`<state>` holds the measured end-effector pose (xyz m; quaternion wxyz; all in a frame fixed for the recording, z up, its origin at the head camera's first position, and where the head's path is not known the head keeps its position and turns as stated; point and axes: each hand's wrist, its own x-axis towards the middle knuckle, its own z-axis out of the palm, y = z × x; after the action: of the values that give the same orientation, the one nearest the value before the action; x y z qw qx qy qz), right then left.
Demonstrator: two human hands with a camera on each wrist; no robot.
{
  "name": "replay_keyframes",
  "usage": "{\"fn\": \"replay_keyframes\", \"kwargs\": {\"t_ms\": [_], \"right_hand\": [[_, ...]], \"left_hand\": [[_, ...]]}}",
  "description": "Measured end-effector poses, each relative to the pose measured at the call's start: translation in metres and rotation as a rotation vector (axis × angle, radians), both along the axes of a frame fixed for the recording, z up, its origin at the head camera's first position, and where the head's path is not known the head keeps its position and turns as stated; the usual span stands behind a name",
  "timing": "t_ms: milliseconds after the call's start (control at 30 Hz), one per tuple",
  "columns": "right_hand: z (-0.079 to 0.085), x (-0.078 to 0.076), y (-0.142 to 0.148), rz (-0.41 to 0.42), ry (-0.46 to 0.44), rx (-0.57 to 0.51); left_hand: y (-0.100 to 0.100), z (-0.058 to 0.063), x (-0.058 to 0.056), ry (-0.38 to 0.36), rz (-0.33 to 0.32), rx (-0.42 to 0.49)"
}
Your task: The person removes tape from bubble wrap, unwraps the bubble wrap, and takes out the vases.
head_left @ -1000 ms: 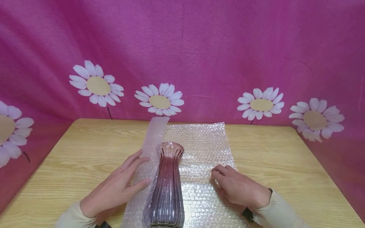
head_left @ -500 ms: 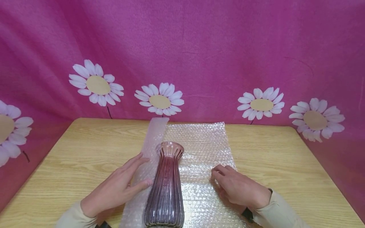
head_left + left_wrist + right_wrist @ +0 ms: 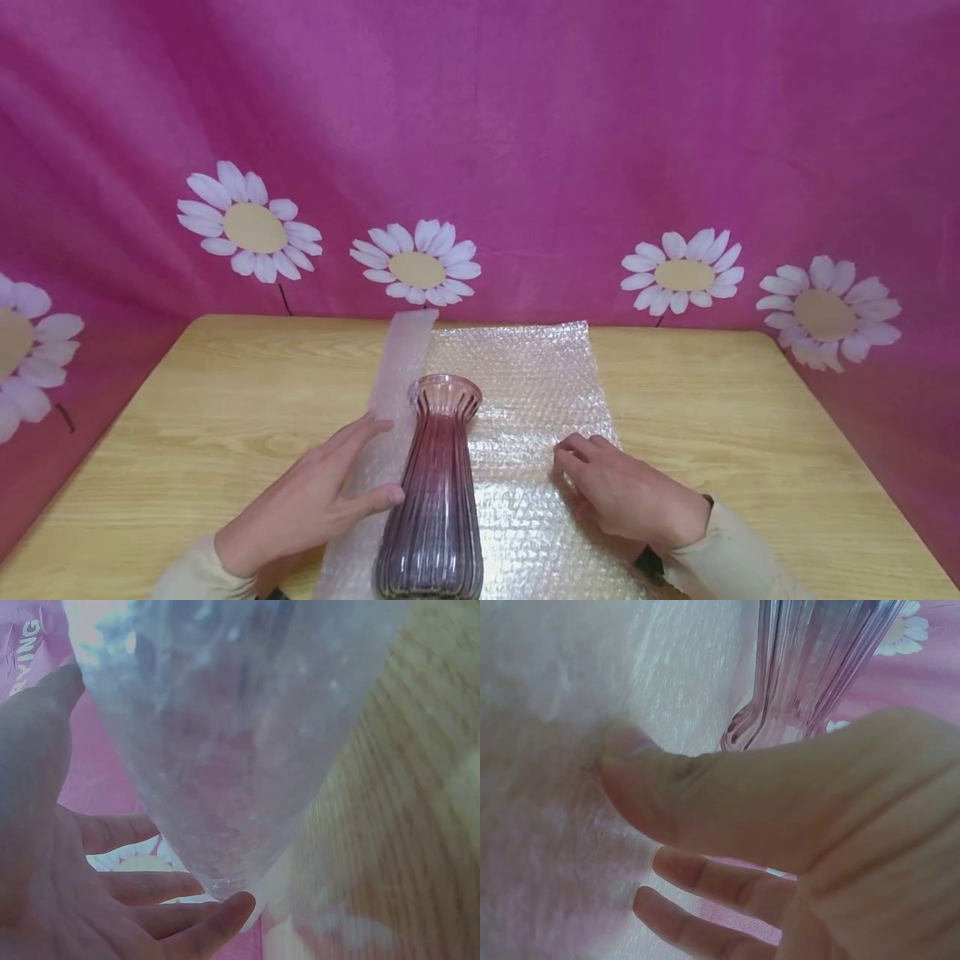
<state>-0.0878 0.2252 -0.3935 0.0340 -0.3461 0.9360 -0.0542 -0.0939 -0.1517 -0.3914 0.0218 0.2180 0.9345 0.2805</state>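
Note:
A ribbed glass vase (image 3: 433, 508), pink at the mouth and purple-grey toward the base, lies on a sheet of bubble wrap (image 3: 525, 375) with its mouth pointing away from me. Along the vase's left side the sheet is raised in a flap (image 3: 401, 358). My left hand (image 3: 300, 500) is spread against this flap, fingers extended and thumb beside the vase. In the left wrist view the raised wrap (image 3: 232, 765) hides most of the vase. My right hand (image 3: 630, 492) rests its thumb and fingertips on the sheet's right part, with the vase (image 3: 795, 682) beyond it in the right wrist view.
The sheet and vase lie on a light wood-grain table (image 3: 720, 400). Behind and at both sides hangs a magenta cloth (image 3: 525, 150) printed with white daisies. Bare wood shows left and right of the sheet.
The wrap flap has slipped leftward off the vase's lower left side, exposing more glass. My left thumb has edged slightly right toward the vase. My right hand has stayed nearly still.

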Motion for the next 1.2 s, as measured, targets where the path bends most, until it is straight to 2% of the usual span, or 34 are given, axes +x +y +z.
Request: {"fn": "replay_keyframes", "kwargs": {"t_ms": [167, 433, 633, 900, 1200], "right_hand": [[0.0005, 0.0003, -0.001, -0.022, -0.025, 0.001], [-0.0025, 0.0013, 0.0, 0.009, 0.026, -0.012], [-0.0013, 0.0012, 0.0002, 0.008, 0.027, -0.014], [-0.0015, 0.0023, -0.0007, -0.015, -0.029, 0.011], [-0.0004, 0.001, 0.0, 0.003, 0.004, 0.011]], "left_hand": [[-0.0002, -0.002, 0.0, -0.004, 0.011, -0.002], [-0.002, -0.0025, -0.0001, 0.019, 0.004, 0.008], [-0.0031, 0.0002, -0.001, -0.001, -0.005, 0.02], [-0.0037, 0.0018, 0.0015, -0.017, 0.006, -0.01], [-0.0035, 0.0024, -0.001, -0.017, 0.007, -0.035]]}}
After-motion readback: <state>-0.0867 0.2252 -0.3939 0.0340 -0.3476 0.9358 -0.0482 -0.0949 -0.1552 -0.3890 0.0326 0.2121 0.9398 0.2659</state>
